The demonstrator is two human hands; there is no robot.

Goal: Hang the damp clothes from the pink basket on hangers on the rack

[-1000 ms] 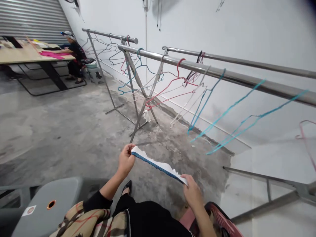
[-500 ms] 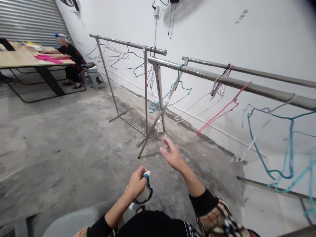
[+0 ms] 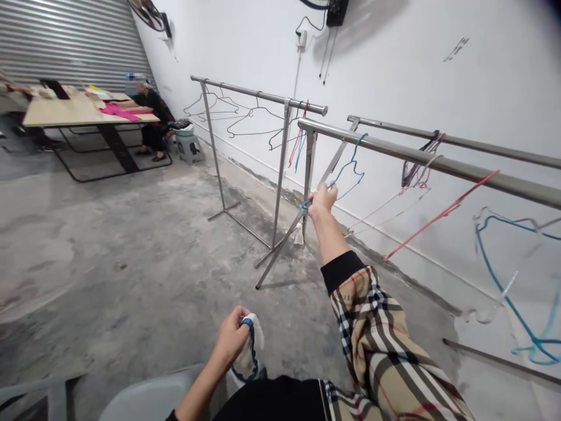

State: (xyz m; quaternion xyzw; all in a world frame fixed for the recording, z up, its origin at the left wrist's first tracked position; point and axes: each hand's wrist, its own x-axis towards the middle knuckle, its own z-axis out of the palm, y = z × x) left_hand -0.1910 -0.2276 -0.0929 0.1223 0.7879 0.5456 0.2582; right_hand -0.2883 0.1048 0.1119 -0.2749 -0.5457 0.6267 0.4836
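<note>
Low in front of my body, my left hand is closed on a white cloth piece with a dark blue edge, which hangs down from the fingers. Its exact kind does not show. My right arm stretches forward to the rack. There, my right hand has its fingers curled at the lower bar of a blue clothes hanger. The hook of this hanger still rests over the metal rail, and its lower left end sticks out beside my fingers.
A pink hanger and several others hang farther right. Behind stands a second metal rack with dark hangers. A grey stool is at lower left. One person sits at a wooden table with pink cloth.
My right hand has reached forward and up from above the floor to the blue hanger, its fingers closing there. My left hand keeps the white cloth piece low. The view has shifted left.
</note>
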